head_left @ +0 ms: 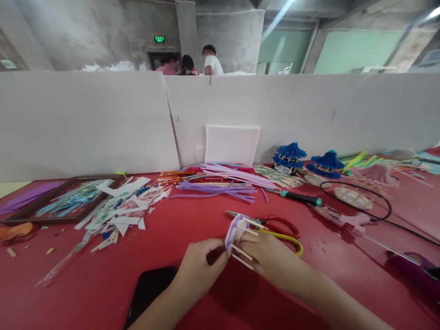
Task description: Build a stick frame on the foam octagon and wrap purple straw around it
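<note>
Between my two hands, above the red table, is a small round craft piece (234, 230) with a purple rim and several thin wooden sticks standing out from it. My left hand (202, 263) pinches its near edge between thumb and fingers. From the other side my right hand (270, 254) grips it, fingers tucked among the sticks and partly hidden. Just beyond the right hand lie scissors (292, 242) with red and yellow handles, their blades partly covered by the piece. A black phone (151, 288) lies by my left forearm.
Purple fuzzy stems (216, 189) lie at the back middle. Paper scraps (127, 211) and a brown frame (20, 219) are left. Two blue-roofed models (290, 156), a green-and-black tool (302, 198), a pink glue gun (343, 220) and a cable (388, 201) are right. White panels (302, 110) stand behind.
</note>
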Demonstrator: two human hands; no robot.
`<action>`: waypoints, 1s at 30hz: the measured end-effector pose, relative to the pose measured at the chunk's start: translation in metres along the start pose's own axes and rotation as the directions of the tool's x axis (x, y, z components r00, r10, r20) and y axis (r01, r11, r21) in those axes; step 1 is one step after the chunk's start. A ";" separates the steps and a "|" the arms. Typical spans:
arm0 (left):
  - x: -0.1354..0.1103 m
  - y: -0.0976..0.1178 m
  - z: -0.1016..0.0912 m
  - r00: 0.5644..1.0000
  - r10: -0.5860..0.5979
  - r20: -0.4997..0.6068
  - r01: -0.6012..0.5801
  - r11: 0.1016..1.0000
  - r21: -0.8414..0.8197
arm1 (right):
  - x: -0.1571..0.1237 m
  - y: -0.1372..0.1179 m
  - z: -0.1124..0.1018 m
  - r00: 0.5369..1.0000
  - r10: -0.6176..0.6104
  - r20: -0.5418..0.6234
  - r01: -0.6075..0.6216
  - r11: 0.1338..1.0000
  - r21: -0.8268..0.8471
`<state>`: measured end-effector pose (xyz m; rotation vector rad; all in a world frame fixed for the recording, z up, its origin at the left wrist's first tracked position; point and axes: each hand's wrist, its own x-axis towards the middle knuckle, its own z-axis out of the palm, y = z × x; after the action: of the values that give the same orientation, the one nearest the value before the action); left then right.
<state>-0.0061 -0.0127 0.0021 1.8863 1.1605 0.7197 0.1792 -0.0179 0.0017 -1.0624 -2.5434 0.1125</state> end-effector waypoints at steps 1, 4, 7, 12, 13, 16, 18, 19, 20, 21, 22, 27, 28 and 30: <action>0.000 0.001 -0.001 1.000 0.015 0.002 -0.015 1.000 0.009 | 0.000 -0.001 -0.002 1.000 0.015 0.027 -0.016 1.000 0.025; 0.001 0.002 -0.003 0.999 0.050 -0.012 -0.050 0.999 0.011 | -0.001 -0.004 -0.007 0.995 0.064 0.079 -0.069 0.996 0.062; 0.001 -0.001 -0.003 0.999 0.028 -0.017 -0.029 0.996 -0.082 | -0.003 -0.003 -0.005 0.996 0.067 0.057 -0.070 0.996 0.047; 0.001 -0.004 -0.001 0.999 -0.044 0.004 0.044 0.971 -0.235 | -0.002 0.001 0.008 1.000 0.008 -0.015 -0.008 1.000 -0.013; 0.001 -0.004 -0.001 0.999 -0.049 0.017 0.051 0.964 -0.260 | -0.002 0.001 0.010 0.999 -0.025 -0.029 0.023 0.997 -0.073; 0.002 -0.002 -0.001 0.997 -0.048 0.064 0.065 0.952 -0.300 | -0.003 -0.002 0.010 0.993 -0.099 -0.068 0.081 0.969 -0.235; 0.003 -0.001 -0.001 0.995 -0.053 0.080 0.074 0.954 -0.289 | -0.004 -0.005 0.009 0.989 -0.108 -0.100 0.078 0.962 -0.260; 0.003 -0.001 -0.001 0.994 -0.058 0.087 0.080 0.957 -0.278 | -0.004 -0.006 0.008 0.988 -0.098 -0.116 0.065 0.965 -0.255; 0.003 -0.001 -0.001 0.994 -0.065 0.091 0.087 0.959 -0.269 | -0.004 -0.007 0.007 0.988 -0.088 -0.131 0.053 0.966 -0.252; 0.003 -0.001 -0.001 0.993 -0.070 0.096 0.094 0.960 -0.264 | -0.004 -0.008 0.007 0.986 -0.085 -0.142 0.047 0.967 -0.251; 0.003 -0.001 -0.001 0.992 -0.075 0.100 0.099 0.960 -0.261 | -0.004 -0.008 0.007 0.985 -0.087 -0.147 0.047 0.966 -0.254; 0.003 -0.002 -0.001 0.990 -0.084 0.118 0.112 0.959 -0.261 | -0.005 -0.006 0.008 0.981 -0.119 -0.156 0.068 0.953 -0.294; 0.003 -0.002 -0.001 0.990 -0.080 0.119 0.110 0.957 -0.267 | -0.005 -0.005 0.008 0.981 -0.115 -0.157 0.065 0.953 -0.295; 0.003 -0.001 -0.002 0.990 -0.074 0.124 0.106 0.954 -0.282 | -0.006 -0.005 0.009 0.982 -0.110 -0.154 0.062 0.956 -0.288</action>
<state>-0.0067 -0.0088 0.0020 1.5988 1.0053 0.6830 0.1765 -0.0247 -0.0070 -1.0100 -2.4939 -0.3596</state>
